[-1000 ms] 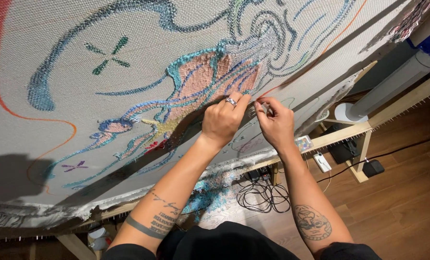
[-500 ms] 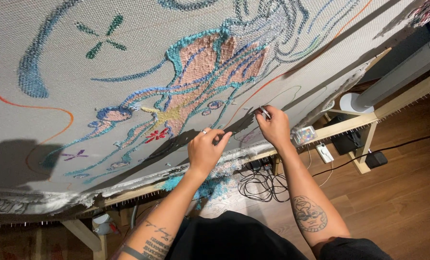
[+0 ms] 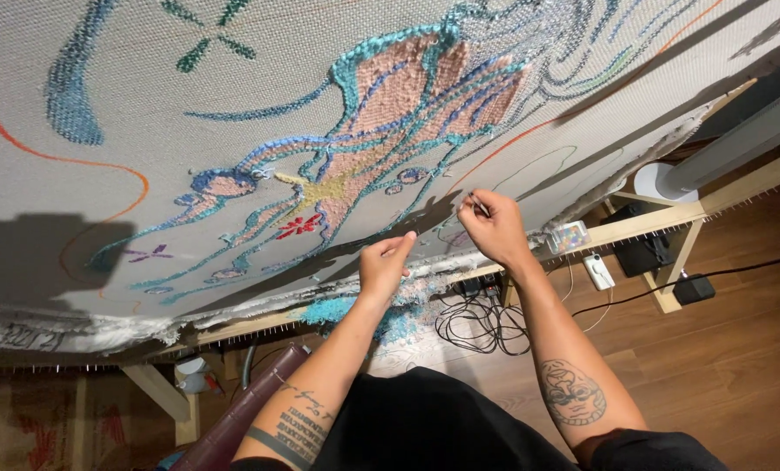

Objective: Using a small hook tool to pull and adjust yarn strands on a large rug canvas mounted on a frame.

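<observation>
Grey backing cloth [image 3: 76, 227] filled the top of the view, stretched on a wooden frame [image 3: 669, 218] and cut off at the left, top and right edges. Teal, blue and pink tufted yarn made a winding figure [image 3: 407, 105] across it, with a small red flower [image 3: 298, 227] and a yellow star shape [image 3: 320, 187] lower down.

Right hand [image 3: 490, 228] was up against the cloth near its lower edge, fingers pinched shut on a thin, pale tool [image 3: 475, 204]. Only a short sliver of that tool showed above the fingertips; whether it was a needle, a hook or small snips, hard to say. Left hand [image 3: 386, 262] sat just beside and below, loosely curled, forefinger pointing up toward the cloth. Whether it held anything between thumb and fingers could not be made out; the palm side was turned away.

A dark shadow ran across the cloth just behind both hands, so the stitches there were murky. Loose teal and white yarn scraps [image 3: 381, 310] clung to the lower frame rail, partly hidden by the left forearm.

Down on the wooden floor [image 3: 739, 366], a tangle of black cables [image 3: 477, 323] lay near a black box [image 3: 643, 253] and a small white plug [image 3: 598, 272]. A white fan base [image 3: 656, 179] poked out behind the frame, its column mostly cut off. A maroon roll [image 3: 250, 401] showed at bottom left, half hidden.
</observation>
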